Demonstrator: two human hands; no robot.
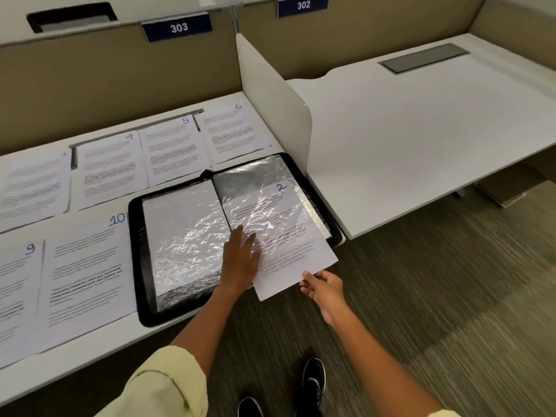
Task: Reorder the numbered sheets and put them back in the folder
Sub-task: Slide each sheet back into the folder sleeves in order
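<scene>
We see a black folder (141,254) lying open on the white worktop (168,329), its clear plastic sleeves crinkled and shiny. The sheet numbered 2 (279,236) sits partway inside the right-hand sleeve, its lower end sticking out past the folder and the worktop edge. Our left hand (240,260) lies flat with straight fingers, pressing on the sleeve over that sheet. Our right hand (323,285) pinches the sheet's bottom corner. Sheets 4 (109,168), 5 (174,149) and 6 (234,132) lie in a row behind the folder; sheets 9 (16,284) and 10 (87,266) lie to its left.
</scene>
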